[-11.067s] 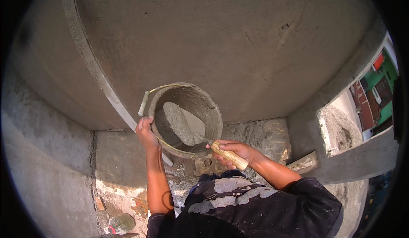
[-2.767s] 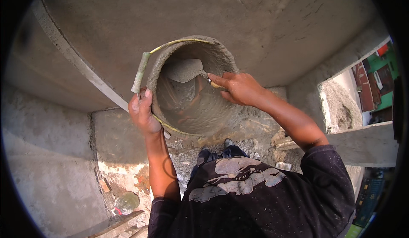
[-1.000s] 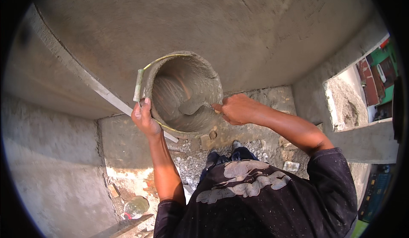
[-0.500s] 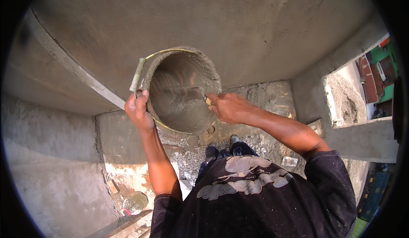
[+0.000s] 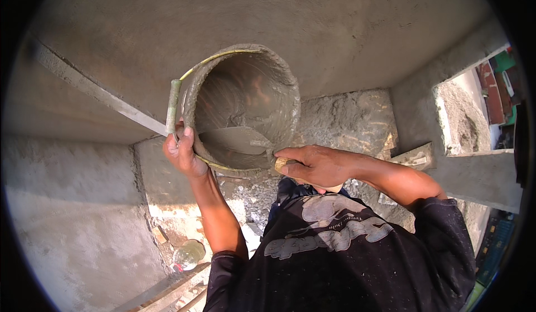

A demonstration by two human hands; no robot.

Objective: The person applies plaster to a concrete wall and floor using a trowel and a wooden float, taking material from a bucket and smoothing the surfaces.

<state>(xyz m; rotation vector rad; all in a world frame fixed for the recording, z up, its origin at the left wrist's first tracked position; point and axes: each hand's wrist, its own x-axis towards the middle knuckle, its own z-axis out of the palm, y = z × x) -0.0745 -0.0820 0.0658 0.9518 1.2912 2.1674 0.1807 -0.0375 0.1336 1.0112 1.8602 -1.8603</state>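
Observation:
A mortar-caked bucket (image 5: 245, 97) hangs tilted in front of me, its opening toward me and wet grey mortar smeared over the inside. My left hand (image 5: 186, 153) is closed on the left side of its rim, beside the lower end of the handle grip (image 5: 173, 105). In my right hand (image 5: 318, 166) is a trowel, fingers wrapped round its wooden handle (image 5: 283, 164). The flat trowel blade (image 5: 237, 139) lies inside the bucket along the lower wall, partly coated with mortar.
A plastered grey wall (image 5: 335, 38) rises ahead, with a pale straight ledge (image 5: 106, 97) at left. Gravel (image 5: 257, 197) covers the ground by my feet. A clear plastic bottle (image 5: 190, 253) and wooden boards (image 5: 167, 292) lie at lower left. An opening (image 5: 463, 116) is at right.
The trowel has come down and nearer to me inside the bucket, its blade now showing flat. My right hand has lowered toward my body. The left hand still holds the rim.

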